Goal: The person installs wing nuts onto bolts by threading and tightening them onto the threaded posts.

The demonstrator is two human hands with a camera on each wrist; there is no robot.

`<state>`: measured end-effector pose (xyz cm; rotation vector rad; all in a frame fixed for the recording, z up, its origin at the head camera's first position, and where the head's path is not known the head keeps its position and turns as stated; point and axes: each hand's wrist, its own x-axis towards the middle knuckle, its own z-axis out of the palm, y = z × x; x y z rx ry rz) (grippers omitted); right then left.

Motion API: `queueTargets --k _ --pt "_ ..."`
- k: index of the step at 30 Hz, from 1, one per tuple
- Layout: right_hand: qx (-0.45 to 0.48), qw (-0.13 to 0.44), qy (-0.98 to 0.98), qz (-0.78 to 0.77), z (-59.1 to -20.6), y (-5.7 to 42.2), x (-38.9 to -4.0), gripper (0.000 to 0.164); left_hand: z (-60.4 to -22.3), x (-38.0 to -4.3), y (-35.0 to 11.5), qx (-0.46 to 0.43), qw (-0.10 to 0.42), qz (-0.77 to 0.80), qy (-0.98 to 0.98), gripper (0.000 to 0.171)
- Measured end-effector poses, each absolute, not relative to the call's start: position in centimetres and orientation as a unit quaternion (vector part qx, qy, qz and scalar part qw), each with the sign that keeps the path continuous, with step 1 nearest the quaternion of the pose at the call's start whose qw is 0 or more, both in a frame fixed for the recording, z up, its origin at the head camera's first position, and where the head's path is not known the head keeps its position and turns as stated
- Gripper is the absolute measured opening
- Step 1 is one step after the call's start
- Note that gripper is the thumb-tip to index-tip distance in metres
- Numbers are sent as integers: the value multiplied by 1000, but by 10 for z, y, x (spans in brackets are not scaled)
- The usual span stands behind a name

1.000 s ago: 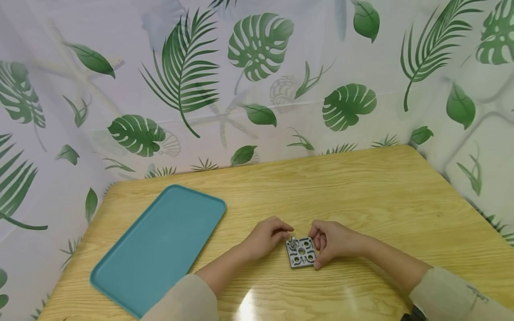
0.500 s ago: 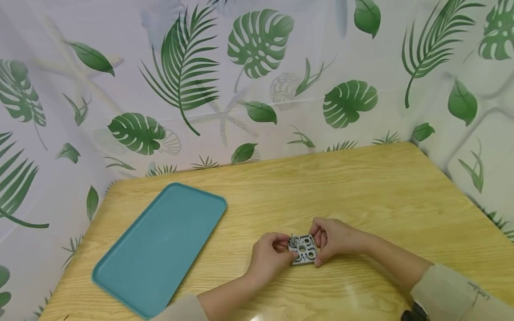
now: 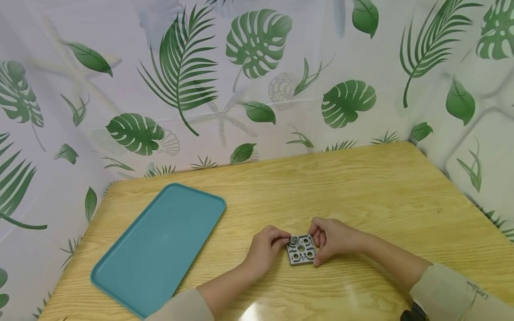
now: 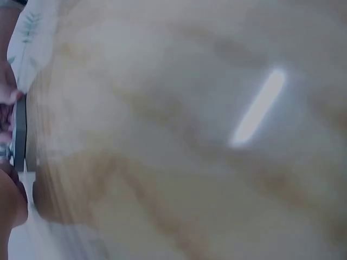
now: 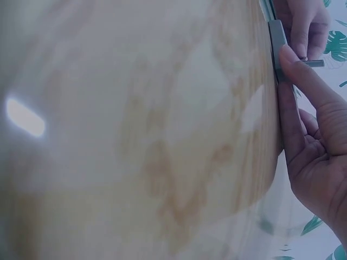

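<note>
A square grey metal plate [image 3: 302, 250] with several round holes lies low over the wooden table, its face up. From its far left corner stands a small bolt [image 3: 294, 240], whose threaded shank [image 5: 314, 63] shows in the right wrist view. My left hand [image 3: 265, 249] pinches at the base of this bolt with thumb and forefinger; whatever small piece sits between the fingertips is mostly hidden. My right hand [image 3: 337, 238] grips the plate's right edge, thumb near and fingers far. The left wrist view catches only the plate's edge [image 4: 20, 132] at its border.
A teal rectangular tray [image 3: 160, 245] lies on the wooden table [image 3: 361, 187] to the left of the hands. Leaf-patterned cloth [image 3: 249, 102] hangs behind the table and along its sides. A black object [image 3: 413, 313] shows beside the right sleeve.
My left hand first came to the plate's left side, thumb over its near left part, then moved its thumb up to the bolt. My right hand keeps its grip on the plate.
</note>
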<state>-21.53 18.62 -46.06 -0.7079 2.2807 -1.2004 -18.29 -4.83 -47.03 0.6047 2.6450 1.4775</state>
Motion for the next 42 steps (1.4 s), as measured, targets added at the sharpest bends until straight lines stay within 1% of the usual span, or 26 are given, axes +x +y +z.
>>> queueTargets --k 3,6,9,11,14,18,21,24,26,28,31,37,42 --pt "-260 233 828 -439 -460 186 -216 57 -469 -197 -51 249 32 441 862 15" --pt "-260 233 827 -440 -460 187 -215 57 -466 -211 -51 294 62 418 857 16" --pt "-262 233 826 -441 -459 187 -215 57 -463 -220 -51 309 102 407 854 18" --pt "-264 232 826 -441 -458 187 -215 57 -461 -222 -51 305 118 407 853 19" --pt "-264 232 826 -440 -458 186 -214 57 -461 -219 -52 288 106 412 858 21" --pt "-263 230 830 -435 -458 186 -214 57 -464 -207 -53 240 53 435 866 23" --pt "-264 229 830 -434 -459 185 -214 56 -466 -193 -53 196 29 463 864 24" --pt "-261 230 832 -433 -459 185 -214 56 -466 -180 -50 163 29 496 852 24" --pt "-259 229 833 -432 -459 185 -214 56 -467 -174 -48 149 37 508 847 26" --pt "-257 229 834 -432 -459 185 -214 56 -468 -171 -45 142 48 513 845 29" --pt "-257 228 834 -430 -459 186 -214 56 -468 -169 -43 140 55 508 848 26" --pt "-257 231 834 -431 -459 186 -214 56 -469 -174 -47 169 51 489 855 16" --pt "-257 232 833 -431 -457 186 -214 56 -466 -188 -54 217 49 459 860 13"
